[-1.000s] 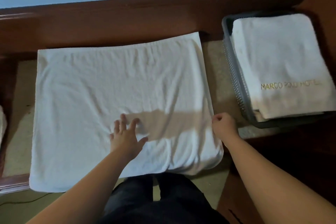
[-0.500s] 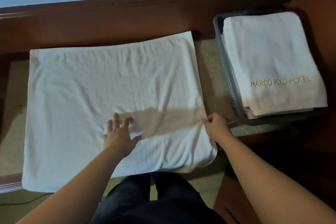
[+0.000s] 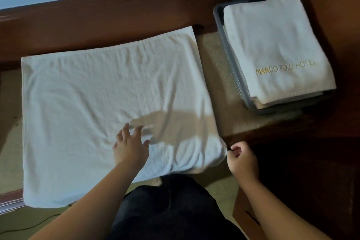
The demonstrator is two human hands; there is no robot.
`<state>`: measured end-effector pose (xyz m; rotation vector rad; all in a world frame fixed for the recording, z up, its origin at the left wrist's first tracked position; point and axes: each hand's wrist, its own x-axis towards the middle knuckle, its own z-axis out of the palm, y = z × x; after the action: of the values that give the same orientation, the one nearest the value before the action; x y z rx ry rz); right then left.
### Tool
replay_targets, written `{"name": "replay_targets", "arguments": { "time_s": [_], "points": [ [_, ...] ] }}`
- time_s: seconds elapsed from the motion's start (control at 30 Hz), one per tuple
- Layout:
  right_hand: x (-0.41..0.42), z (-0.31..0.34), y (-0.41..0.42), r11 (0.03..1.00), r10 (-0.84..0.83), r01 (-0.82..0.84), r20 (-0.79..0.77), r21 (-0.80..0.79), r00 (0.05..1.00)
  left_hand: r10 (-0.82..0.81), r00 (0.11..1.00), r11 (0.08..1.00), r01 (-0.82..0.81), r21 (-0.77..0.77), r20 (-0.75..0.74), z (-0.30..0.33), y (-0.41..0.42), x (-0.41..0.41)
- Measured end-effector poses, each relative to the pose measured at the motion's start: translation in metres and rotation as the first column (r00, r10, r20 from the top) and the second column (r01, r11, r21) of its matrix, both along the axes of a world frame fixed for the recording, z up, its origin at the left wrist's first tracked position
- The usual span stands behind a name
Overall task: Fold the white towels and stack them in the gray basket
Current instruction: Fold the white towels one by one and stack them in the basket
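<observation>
A large white towel [image 3: 101,107] lies spread on the tan surface in front of me, wrinkled near its front edge. My left hand [image 3: 130,146] rests flat on its front middle, fingers spread. My right hand [image 3: 242,160] is at the towel's front right corner with fingers curled, and seems to pinch the edge there; creases run toward that corner. The gray basket [image 3: 231,68] stands at the right. It holds a stack of folded white towels [image 3: 272,45], the top one lettered "MARCO POLO HOTEL".
A dark wooden ledge [image 3: 136,17] runs along the back under a blue wall. Dark wood furniture [image 3: 311,161] fills the right side. My dark-clothed legs [image 3: 169,210] are below the towel. A thin cable [image 3: 29,226] lies at the lower left.
My right hand slid down the towel's right edge to the front corner. My left hand stayed on the towel, fingers spreading a little. The view shifted slightly.
</observation>
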<state>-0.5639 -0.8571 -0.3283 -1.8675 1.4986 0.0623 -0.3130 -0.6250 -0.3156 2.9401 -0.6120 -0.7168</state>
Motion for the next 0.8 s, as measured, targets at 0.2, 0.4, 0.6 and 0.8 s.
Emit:
{"name": "replay_targets", "arguments": {
  "time_s": [0.2,0.4,0.6,0.8],
  "points": [
    [-0.019,-0.029,0.050,0.943,-0.243,0.218,0.073,0.251,0.967,-0.178,0.981,0.984,0.175,-0.038,-0.081,-0.011,0.017,-0.055],
    [-0.005,-0.065,0.067,0.886,-0.437,0.375,0.221,0.272,0.872,-0.312,0.942,0.948,0.317,0.026,-0.125,-0.020,0.027,-0.055],
    [-0.013,-0.092,0.061,0.901,-0.400,0.351,0.177,0.254,0.899,-0.338,0.924,0.931,0.356,0.080,-0.179,-0.018,0.025,-0.044],
    [-0.050,-0.098,0.043,0.750,-0.584,0.406,0.234,0.522,0.777,-0.341,0.922,0.928,0.361,0.095,-0.181,-0.021,0.018,-0.043]
  ]
}}
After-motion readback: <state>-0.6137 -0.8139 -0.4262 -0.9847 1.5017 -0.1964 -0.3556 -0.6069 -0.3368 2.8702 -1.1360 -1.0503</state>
